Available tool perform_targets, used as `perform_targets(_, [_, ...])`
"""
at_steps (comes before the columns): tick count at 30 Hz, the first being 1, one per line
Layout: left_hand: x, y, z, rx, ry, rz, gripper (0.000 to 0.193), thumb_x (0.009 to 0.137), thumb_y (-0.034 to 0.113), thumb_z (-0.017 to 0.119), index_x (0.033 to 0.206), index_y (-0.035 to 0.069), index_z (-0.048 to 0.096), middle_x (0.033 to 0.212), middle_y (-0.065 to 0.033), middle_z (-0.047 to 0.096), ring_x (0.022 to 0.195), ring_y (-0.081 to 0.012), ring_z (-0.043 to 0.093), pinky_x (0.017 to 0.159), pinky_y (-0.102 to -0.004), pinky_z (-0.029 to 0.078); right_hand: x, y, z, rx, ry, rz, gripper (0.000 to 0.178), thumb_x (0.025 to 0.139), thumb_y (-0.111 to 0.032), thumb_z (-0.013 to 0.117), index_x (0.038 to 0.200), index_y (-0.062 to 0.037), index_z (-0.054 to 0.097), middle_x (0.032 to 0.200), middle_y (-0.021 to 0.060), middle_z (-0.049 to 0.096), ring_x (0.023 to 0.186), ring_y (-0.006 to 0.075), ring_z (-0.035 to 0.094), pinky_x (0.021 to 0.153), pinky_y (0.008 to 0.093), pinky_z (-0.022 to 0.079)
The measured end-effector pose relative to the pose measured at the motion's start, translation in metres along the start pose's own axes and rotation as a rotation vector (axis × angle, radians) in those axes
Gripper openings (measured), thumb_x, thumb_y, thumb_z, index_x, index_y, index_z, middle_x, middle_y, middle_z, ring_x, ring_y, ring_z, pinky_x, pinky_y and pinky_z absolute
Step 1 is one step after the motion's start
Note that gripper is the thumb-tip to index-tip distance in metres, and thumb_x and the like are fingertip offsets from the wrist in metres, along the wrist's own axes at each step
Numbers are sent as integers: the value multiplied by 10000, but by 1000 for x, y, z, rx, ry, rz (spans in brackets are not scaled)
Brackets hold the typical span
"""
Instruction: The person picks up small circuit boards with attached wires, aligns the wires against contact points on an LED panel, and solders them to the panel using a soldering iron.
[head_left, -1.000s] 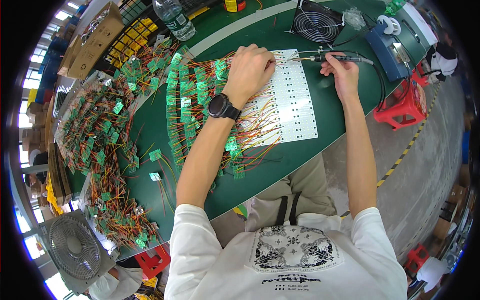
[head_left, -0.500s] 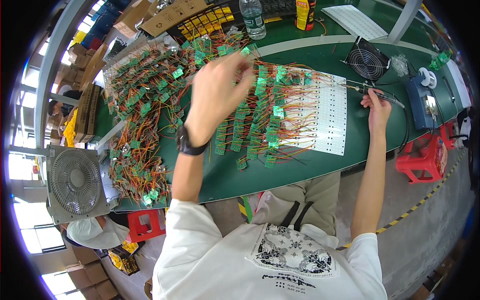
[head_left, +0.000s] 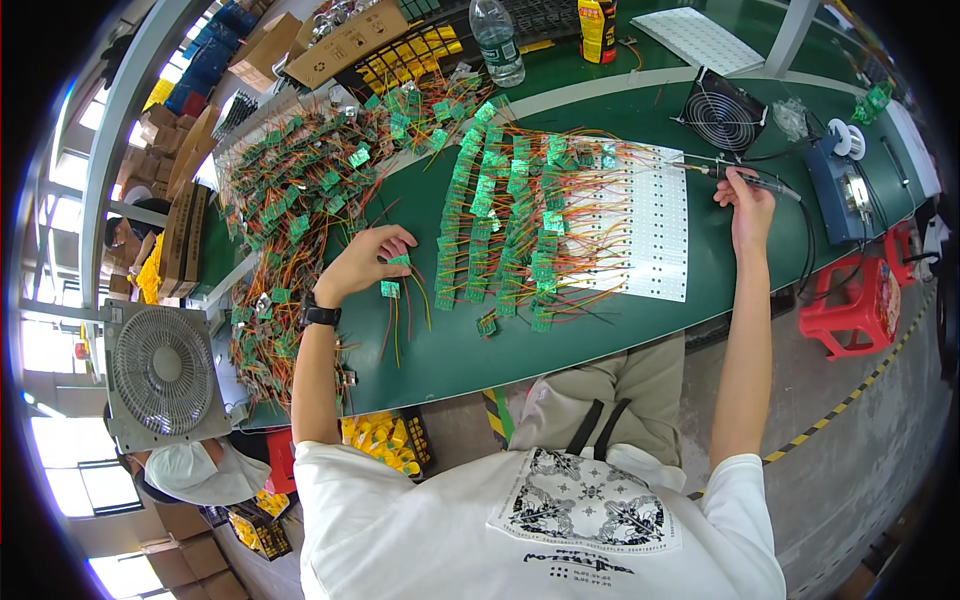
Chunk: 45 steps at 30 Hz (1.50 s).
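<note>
My left hand [head_left: 362, 264] is over the green table, between a heap of wired boards and the laid-out rows. Its thumb and fingers pinch a small green circuit board [head_left: 399, 260]. Just below the fingertips is another small green board [head_left: 390, 289], with red and yellow wires trailing around it. On the right, my right hand [head_left: 750, 208] grips a soldering iron [head_left: 745, 178], its tip pointing left toward a white perforated panel [head_left: 655, 230]. Several rows of green circuit boards [head_left: 487, 185] lie left of the panel, their wires reaching across it.
A large tangled heap of wired boards [head_left: 290, 190] fills the table's left side. Behind the iron stand a black fan [head_left: 722, 115] and a blue soldering station [head_left: 838, 195]. A plastic bottle [head_left: 497, 45] and a yellow-black container [head_left: 597, 30] stand at the back.
My left hand has moved left and nearer, from above the board rows to beside the heap, where a board now shows in its fingers. My right hand still holds the soldering iron, barely moved.
</note>
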<state>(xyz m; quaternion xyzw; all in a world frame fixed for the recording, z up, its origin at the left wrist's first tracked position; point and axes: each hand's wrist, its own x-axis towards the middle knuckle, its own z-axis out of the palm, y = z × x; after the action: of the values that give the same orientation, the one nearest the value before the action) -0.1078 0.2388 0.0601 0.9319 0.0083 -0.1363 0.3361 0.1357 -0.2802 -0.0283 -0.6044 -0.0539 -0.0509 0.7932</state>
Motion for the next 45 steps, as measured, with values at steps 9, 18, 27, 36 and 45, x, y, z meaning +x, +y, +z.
perform_targets(9, [-33,27,-30,279,146,47,203,754,1,700,957,12,689,846,-96,564,770,-242,596,714,-334,500,-3,-2,0,-14,6,1,198,884,-111,685,999,47,656,760,113,675,599,159,617,554,241,443])
perform_targets(18, [-53,43,-53,956,441,-192,64,769,-32,601,816,-30,558,863,-226,593,835,-395,608,697,-491,494,-3,-4,1,15,14,-2,214,877,-134,699,977,51,658,753,104,660,597,154,614,559,242,451])
perform_targets(27, [-3,127,-9,369,774,97,124,870,81,661,910,-35,682,807,-138,684,721,-270,680,670,-343,525,-1,-3,-1,7,22,-12,206,867,-133,706,963,43,660,737,96,657,588,150,619,545,235,454])
perform_targets(36, [130,203,76,-586,492,534,230,979,38,534,1167,-65,619,992,-124,714,869,-125,677,728,-247,520,-5,-6,2,-15,37,-4,201,875,-124,697,974,46,652,733,91,653,578,151,619,531,235,443])
perform_targets(45, [202,204,142,-4,380,473,177,882,154,629,914,-10,685,749,-147,694,664,-271,686,621,-363,521,-7,-7,2,-63,23,-20,204,883,-130,695,968,48,642,741,96,651,590,148,614,539,247,446])
